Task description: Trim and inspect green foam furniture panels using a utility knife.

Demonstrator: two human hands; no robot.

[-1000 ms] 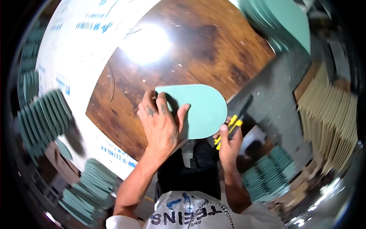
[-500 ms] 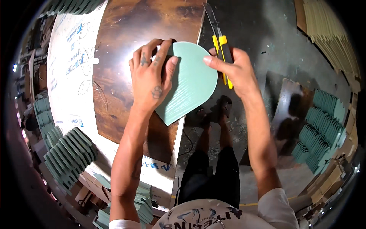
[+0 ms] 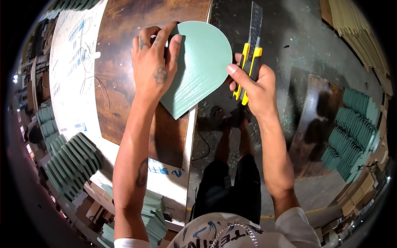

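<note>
A pale green teardrop-shaped sheet [image 3: 204, 62], round at the far end and pointed toward me, lies at the right edge of a brown wood-grain board [image 3: 120, 53]. My left hand [image 3: 153, 64] is closed at its left edge, fingers bent and thumb along the top; the fingertips are partly hidden. In my right hand [image 3: 262, 91] is a yellow and black utility knife [image 3: 251, 66], its long blade extended and pointing away from me. The right thumb tip touches or nearly touches the sheet's right edge.
The board rests on a white printed panel [image 3: 66, 91] with a thin dark cord [image 3: 101, 84]. Stacked green pieces stand at left [image 3: 74, 165] and right [image 3: 349, 136]. Another brown board [image 3: 316, 124] lies on the scrap-strewn grey floor. Yellowish sheets [image 3: 359, 33] lean at far right.
The sheet and my left hand sit higher and slightly left in the picture, as does the board. The knife has swung from leaning left to leaning slightly right, its blade away from the board's edge.
</note>
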